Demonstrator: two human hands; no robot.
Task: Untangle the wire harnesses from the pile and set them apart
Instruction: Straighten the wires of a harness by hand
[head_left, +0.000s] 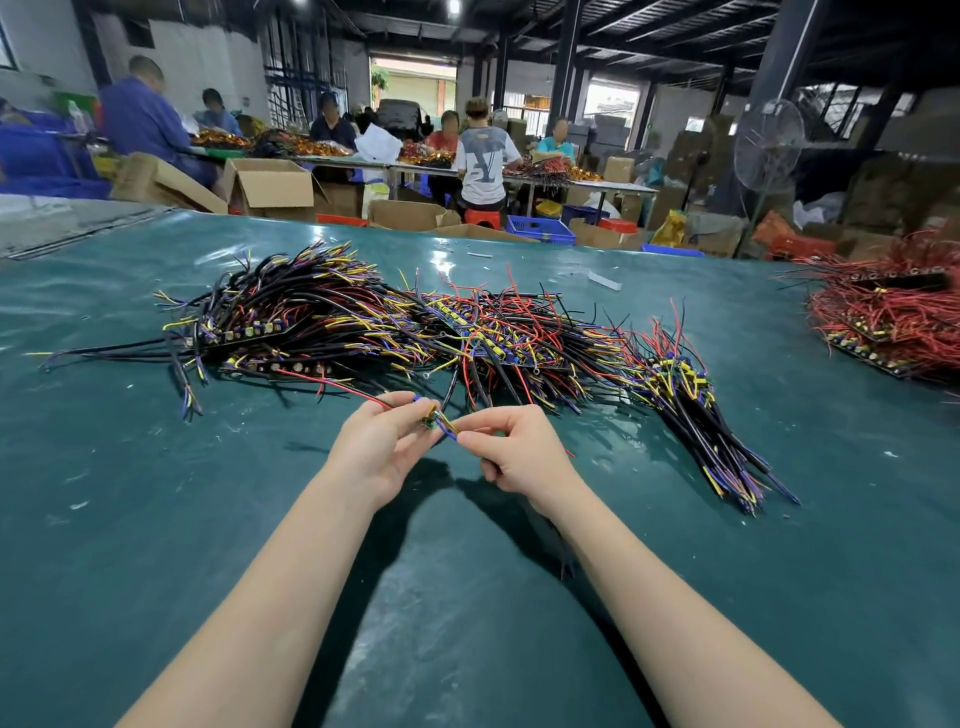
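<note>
Both hands (384, 441) (519, 452) raised, pinching harness (434, 418).

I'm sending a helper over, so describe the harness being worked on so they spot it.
On the green table, in front of the big multicoloured wire pile, the left hand and right hand pinch one small harness. Unlike the heaped ones, it is held up alone, showing a tiny green board.
</note>
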